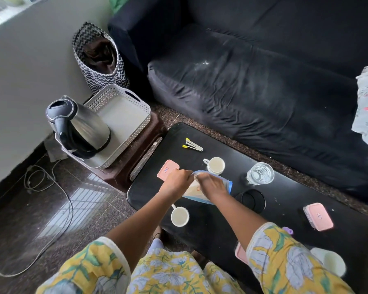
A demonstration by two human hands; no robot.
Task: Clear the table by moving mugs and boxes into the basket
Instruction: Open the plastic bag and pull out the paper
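My left hand [177, 180] and my right hand [211, 184] both grip a blue-lidded box [225, 188], tilted above the black table [200, 221]. A pink-lidded box [167, 169] lies just left of my left hand. One white mug [215, 165] stands behind the blue box, and another white mug [180, 216] sits near the table's front edge. A second pink-lidded box [318, 216] lies at the right. A third mug [330, 261] shows at the lower right, partly behind my sleeve. The grey perforated basket [134, 107] stands on a brown stool left of the table.
A steel kettle [81, 126] sits in the basket's near end. On the table are a glass of water [260, 173], a black round lid [251, 200] and a stapler [192, 145]. A dark sofa [263, 81] lies behind, a zigzag bag [98, 58] beside it. Cables trail on the floor.
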